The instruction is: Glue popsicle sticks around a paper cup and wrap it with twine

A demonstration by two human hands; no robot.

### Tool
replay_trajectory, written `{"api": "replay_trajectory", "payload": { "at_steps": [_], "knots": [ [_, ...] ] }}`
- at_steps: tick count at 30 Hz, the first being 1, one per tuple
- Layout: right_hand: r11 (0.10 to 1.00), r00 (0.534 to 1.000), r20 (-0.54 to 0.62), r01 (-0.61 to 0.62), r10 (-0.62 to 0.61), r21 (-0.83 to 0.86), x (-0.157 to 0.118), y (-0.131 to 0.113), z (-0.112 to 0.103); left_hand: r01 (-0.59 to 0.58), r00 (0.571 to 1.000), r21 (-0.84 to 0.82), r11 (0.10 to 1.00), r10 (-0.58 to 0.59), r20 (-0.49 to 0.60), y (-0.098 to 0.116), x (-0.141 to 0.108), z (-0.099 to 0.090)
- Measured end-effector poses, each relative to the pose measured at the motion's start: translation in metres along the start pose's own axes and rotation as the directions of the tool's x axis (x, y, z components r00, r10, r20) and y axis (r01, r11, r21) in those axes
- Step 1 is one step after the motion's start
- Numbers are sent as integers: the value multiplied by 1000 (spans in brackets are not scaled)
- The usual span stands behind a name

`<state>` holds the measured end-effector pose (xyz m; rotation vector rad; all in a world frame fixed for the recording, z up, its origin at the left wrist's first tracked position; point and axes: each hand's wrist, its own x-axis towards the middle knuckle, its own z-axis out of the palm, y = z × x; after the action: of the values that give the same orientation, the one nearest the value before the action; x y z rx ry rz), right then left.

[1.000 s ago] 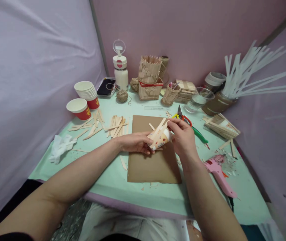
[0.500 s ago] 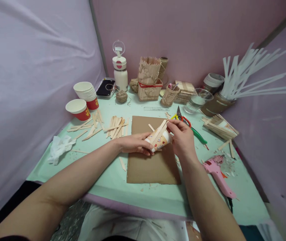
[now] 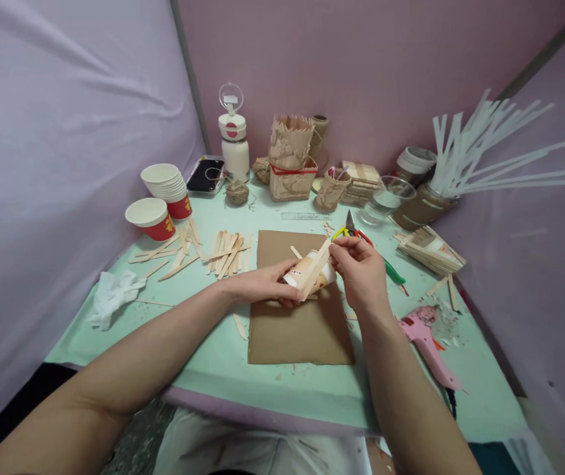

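Note:
A patterned paper cup (image 3: pixel 295 272) lies tilted in my left hand (image 3: pixel 277 282), whose fingers wrap round its left end above the brown cardboard sheet (image 3: pixel 299 336). Flat wooden sticks (image 3: pixel 316 269) run lengthwise along the cup's upper side. My right hand (image 3: pixel 360 265) pinches the upper right end of a stick between thumb and forefinger, close to the cup's right end. Part of another stick (image 3: pixel 296 252) shows behind the cup. Loose wooden sticks (image 3: pixel 230 253) lie to the left of the cardboard.
Pliers (image 3: pixel 391 270) and a pink glue gun (image 3: pixel 431 346) lie at the right. Paper cups (image 3: pixel 151 220) and crumpled tissue (image 3: pixel 114 297) are at the left. Behind stand a bottle (image 3: pixel 235 155), stick-covered containers (image 3: pixel 292 181) and a clear water cup (image 3: pixel 384 201).
The cup has turned slightly in my left hand, so less of its printed pattern shows beside the sticks. The whole view has shifted a little.

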<state>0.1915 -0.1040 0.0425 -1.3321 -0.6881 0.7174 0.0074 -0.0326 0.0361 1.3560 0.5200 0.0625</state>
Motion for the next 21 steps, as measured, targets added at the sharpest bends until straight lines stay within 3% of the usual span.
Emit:
{"api": "replay_trajectory", "payload": {
  "at_steps": [9, 21],
  "knots": [
    [998, 998, 3, 62, -62, -16, -3, -1, 0, -17, 1000, 35, 999, 16, 4, -1, 1, 0],
    [995, 996, 11, 89, -89, -32, -6, -4, 3, -45, 995, 245, 968, 66, -81, -4, 1, -6]
  ]
}}
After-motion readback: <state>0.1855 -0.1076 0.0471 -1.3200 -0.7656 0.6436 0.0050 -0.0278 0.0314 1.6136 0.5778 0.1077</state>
